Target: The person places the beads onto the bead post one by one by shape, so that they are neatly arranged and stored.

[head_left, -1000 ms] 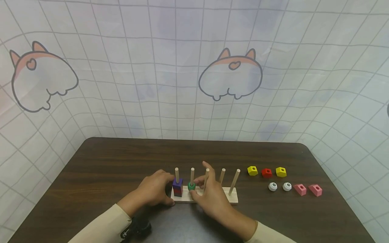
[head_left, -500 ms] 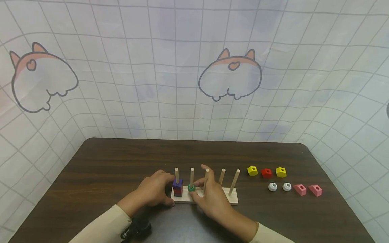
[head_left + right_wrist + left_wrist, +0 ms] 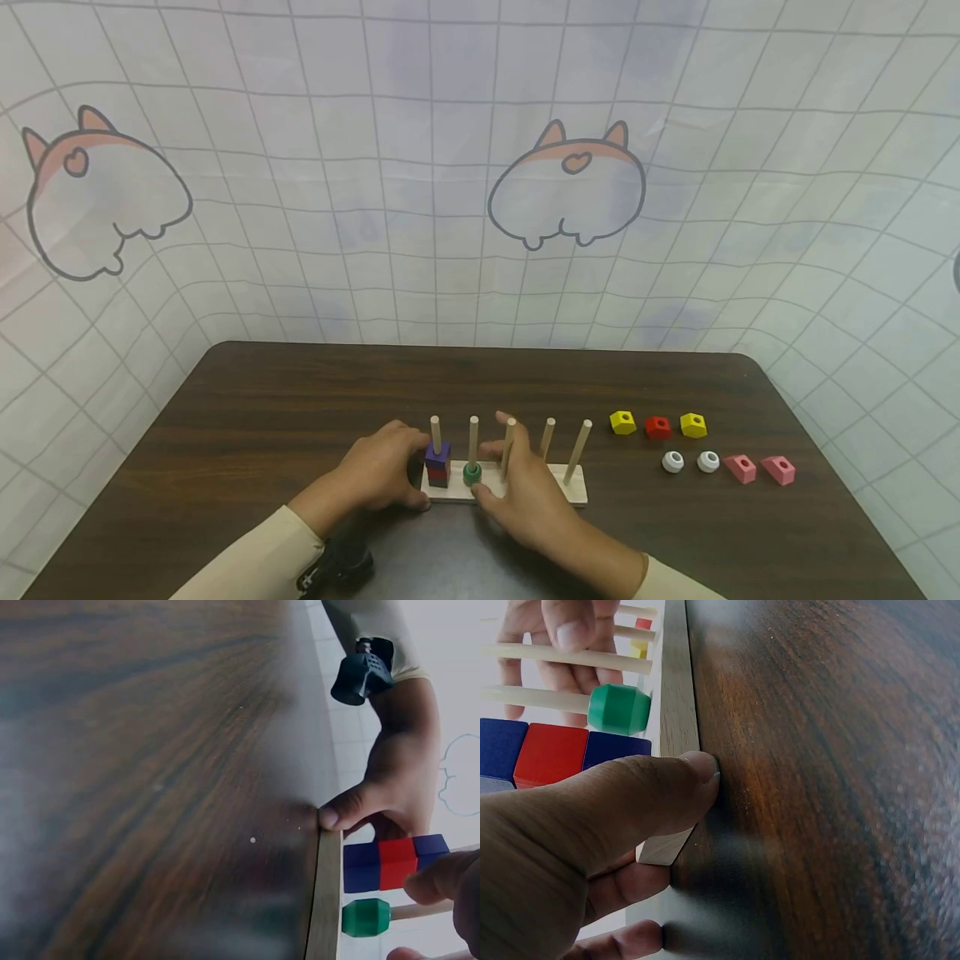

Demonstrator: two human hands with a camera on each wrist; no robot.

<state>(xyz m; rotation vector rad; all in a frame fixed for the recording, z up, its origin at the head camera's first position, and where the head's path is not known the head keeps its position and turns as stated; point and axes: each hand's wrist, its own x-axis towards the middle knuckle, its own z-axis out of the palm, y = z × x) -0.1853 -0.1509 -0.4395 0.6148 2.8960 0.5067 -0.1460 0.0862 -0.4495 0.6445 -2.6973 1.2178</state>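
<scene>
A pale wooden peg board with several upright pegs lies on the table. My left hand grips its left end, thumb on the front edge and fingers behind. On the leftmost peg sits a stack of blocks, blue, red and blue. A green faceted bead rests at the bottom of the second peg, against the base in the left wrist view. My right hand hovers around the second and third pegs. Its thumb and fingers stand apart, above the bead and off it, holding nothing.
Right of the board lie two yellow blocks, a red block, two white beads and two pink slanted blocks. A dark wrist camera sits on the left forearm. A grid-patterned curtain hangs behind the table.
The green bead has slid down the second peg to the base. My right hand has gone down with it and let go. The left hand keeps its grip on the board.
</scene>
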